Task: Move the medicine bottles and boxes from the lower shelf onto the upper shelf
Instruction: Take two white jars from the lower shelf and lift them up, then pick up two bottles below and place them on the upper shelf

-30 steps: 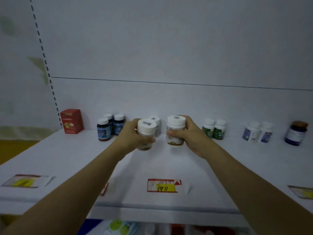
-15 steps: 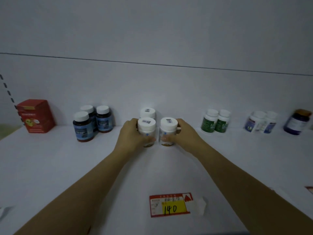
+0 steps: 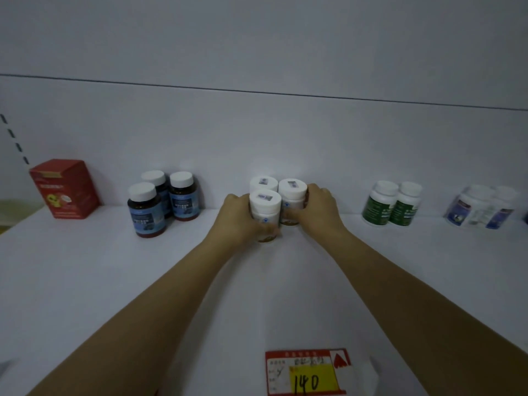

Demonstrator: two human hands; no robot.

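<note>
On the white shelf (image 3: pixel 85 281), the left hand (image 3: pixel 237 221) clamps the near white-capped bottle (image 3: pixel 265 214) while the right hand (image 3: pixel 317 212) clamps its right-hand twin (image 3: pixel 292 200).

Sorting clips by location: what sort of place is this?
Probably a pharmacy or shop shelf: grouped medicine bottles, a red box, and a price tag reading 140 on a white shelf.

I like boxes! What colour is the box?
Red box, clearest in the head view.
</note>
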